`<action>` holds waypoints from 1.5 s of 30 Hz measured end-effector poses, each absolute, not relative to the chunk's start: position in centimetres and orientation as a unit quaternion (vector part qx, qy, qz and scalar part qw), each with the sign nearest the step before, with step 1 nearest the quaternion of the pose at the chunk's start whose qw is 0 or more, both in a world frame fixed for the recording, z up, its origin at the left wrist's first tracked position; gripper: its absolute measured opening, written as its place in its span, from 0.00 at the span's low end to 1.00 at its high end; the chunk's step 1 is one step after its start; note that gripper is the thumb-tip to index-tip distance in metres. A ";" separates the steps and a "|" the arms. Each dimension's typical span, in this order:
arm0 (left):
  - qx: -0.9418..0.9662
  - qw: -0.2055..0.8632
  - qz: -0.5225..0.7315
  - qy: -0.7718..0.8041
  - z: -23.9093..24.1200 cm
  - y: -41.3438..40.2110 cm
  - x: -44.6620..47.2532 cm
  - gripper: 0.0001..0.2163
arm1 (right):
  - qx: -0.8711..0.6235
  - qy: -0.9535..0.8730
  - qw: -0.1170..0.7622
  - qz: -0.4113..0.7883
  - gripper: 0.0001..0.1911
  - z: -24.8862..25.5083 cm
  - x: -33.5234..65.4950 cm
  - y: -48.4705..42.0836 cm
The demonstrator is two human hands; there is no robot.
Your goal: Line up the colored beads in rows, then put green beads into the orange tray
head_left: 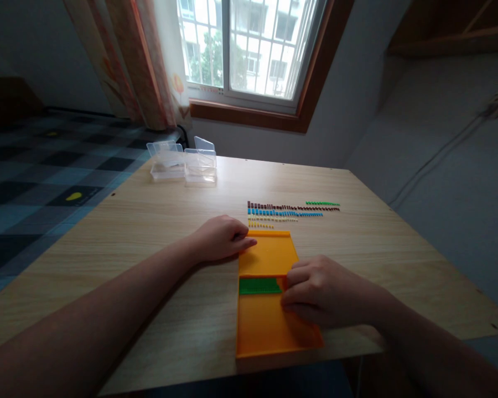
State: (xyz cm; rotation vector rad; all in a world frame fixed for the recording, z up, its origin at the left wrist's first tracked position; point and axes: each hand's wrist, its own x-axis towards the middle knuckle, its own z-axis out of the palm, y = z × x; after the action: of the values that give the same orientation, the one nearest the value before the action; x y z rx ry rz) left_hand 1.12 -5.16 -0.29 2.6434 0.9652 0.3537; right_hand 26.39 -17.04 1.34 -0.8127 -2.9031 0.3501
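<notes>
An orange tray (269,254) lies on the wooden table (157,221) near its front edge. A band of small green pieces (259,286) runs across its middle. My left hand (222,237) rests at the tray's upper left corner, fingers curled, fingertips touching its edge. My right hand (321,290) lies over the tray's right side with fingers bent and pressed together at the right end of the green band; whether it pinches a piece is hidden. Beyond the tray lie rows of tiny pieces (290,211): dark red, blue, cream, yellow and a short green row.
Two clear plastic boxes (182,163) stand open at the table's far left. A bed with a checked cover (45,166) is to the left. A window (249,50) and curtain (136,61) are behind; a grey wall runs on the right.
</notes>
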 end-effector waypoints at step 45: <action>0.922 0.151 0.112 0.338 -0.3 -5.1 1.1 0.21 | -0.310 -0.940 0.069 0.126 0.08 1.2 26.9 -16.6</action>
State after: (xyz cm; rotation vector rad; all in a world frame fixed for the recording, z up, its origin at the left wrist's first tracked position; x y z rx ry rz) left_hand 1.07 -5.14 -0.34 2.6488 0.9695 0.3224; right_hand 26.86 -16.57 1.21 -0.9324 -2.8301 0.3799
